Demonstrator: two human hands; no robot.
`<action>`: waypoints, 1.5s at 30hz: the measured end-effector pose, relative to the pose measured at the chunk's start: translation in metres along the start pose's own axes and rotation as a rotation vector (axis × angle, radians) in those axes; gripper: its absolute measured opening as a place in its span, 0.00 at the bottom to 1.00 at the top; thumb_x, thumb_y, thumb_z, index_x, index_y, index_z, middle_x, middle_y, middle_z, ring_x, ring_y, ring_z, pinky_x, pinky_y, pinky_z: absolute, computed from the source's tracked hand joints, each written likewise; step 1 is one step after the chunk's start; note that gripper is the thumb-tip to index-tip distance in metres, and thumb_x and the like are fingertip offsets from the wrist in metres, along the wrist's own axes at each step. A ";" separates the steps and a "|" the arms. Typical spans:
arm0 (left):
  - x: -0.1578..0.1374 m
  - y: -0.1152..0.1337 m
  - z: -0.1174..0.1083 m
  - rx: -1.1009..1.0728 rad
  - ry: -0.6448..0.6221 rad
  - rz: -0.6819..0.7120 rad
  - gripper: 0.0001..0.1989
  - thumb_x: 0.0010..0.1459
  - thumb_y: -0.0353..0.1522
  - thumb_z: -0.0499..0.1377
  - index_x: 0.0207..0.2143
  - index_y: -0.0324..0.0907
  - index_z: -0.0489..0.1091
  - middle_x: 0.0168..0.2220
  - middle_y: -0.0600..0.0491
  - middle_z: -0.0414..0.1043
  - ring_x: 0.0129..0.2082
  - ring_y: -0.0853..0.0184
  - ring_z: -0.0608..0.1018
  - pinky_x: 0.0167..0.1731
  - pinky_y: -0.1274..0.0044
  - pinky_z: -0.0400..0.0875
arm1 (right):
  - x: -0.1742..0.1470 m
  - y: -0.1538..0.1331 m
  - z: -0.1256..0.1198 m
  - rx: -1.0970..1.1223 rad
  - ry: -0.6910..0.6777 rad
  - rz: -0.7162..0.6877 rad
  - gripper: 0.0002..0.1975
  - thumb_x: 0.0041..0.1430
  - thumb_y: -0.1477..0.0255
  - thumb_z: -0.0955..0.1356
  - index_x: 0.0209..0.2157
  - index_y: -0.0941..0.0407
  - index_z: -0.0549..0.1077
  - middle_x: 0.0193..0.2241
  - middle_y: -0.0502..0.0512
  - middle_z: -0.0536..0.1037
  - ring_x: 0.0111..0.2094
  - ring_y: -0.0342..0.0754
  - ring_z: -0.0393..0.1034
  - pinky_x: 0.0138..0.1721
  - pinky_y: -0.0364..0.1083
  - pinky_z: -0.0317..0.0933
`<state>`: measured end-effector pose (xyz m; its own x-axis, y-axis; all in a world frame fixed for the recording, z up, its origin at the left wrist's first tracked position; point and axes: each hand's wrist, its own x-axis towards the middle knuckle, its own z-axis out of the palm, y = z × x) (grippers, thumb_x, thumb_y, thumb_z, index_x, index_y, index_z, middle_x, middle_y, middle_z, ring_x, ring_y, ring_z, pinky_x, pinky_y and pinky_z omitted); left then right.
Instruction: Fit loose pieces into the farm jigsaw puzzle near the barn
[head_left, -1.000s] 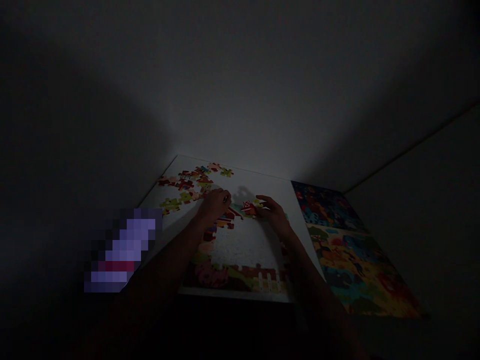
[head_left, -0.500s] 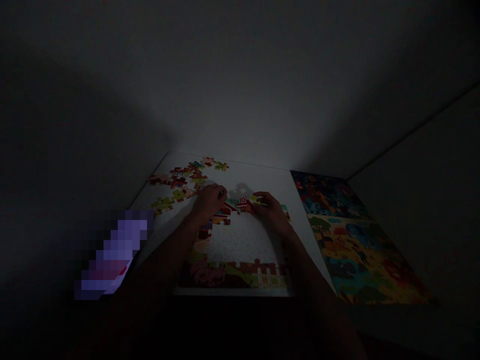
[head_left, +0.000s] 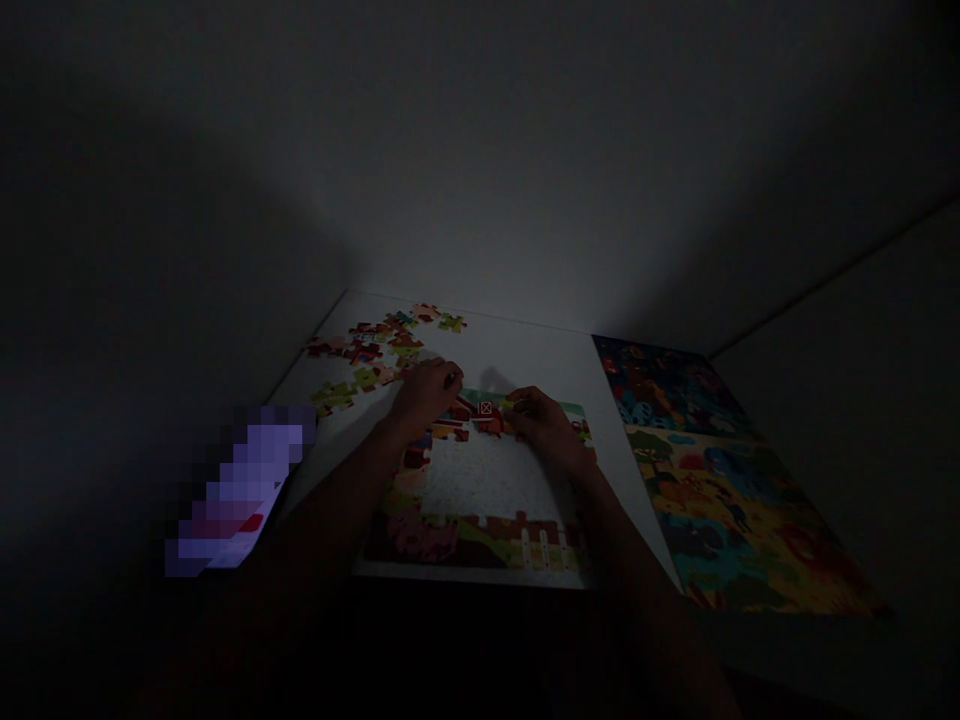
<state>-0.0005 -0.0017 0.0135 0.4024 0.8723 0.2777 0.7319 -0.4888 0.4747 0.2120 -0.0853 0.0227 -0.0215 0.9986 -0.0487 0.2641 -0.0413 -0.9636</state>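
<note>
Dim white tabletop (head_left: 525, 352): loose pieces (head_left: 367, 350) lie beyond your curled left hand (head_left: 427, 393), your right hand (head_left: 546, 425) presses a red piece (head_left: 487, 411) into the puzzle (head_left: 480, 490), fingers together, a finished picture (head_left: 712, 480) further right.

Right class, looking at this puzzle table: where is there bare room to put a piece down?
Bare white board lies beyond the hands, between the loose pieces and the picture sheet. The unfilled middle of the puzzle is open too. It is crowded around the loose pieces and where the left hand and right hand work.
</note>
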 end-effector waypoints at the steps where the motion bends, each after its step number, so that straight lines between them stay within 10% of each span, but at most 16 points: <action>1: 0.000 0.000 0.000 0.001 0.000 0.000 0.10 0.61 0.29 0.53 0.36 0.41 0.74 0.38 0.49 0.75 0.41 0.63 0.75 0.47 0.71 0.67 | 0.000 0.000 0.000 -0.002 -0.005 -0.004 0.16 0.50 0.61 0.71 0.38 0.54 0.70 0.26 0.48 0.74 0.23 0.42 0.66 0.24 0.42 0.59; 34: 0.001 -0.001 0.003 0.008 -0.004 -0.009 0.09 0.61 0.29 0.54 0.35 0.41 0.75 0.37 0.49 0.75 0.41 0.62 0.75 0.47 0.70 0.67 | -0.008 -0.006 0.012 -0.360 -0.049 -0.081 0.11 0.56 0.64 0.67 0.40 0.54 0.73 0.23 0.49 0.73 0.24 0.44 0.63 0.26 0.43 0.54; 45: 0.000 0.001 0.002 0.037 0.011 0.003 0.09 0.61 0.29 0.54 0.35 0.41 0.75 0.36 0.49 0.75 0.40 0.62 0.75 0.46 0.71 0.67 | -0.012 -0.009 0.012 -0.571 -0.138 -0.127 0.21 0.57 0.60 0.69 0.50 0.55 0.71 0.41 0.59 0.78 0.38 0.51 0.73 0.37 0.47 0.63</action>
<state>0.0016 -0.0025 0.0126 0.3990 0.8705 0.2882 0.7508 -0.4906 0.4423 0.1982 -0.0968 0.0290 -0.2020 0.9793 -0.0129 0.7265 0.1409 -0.6725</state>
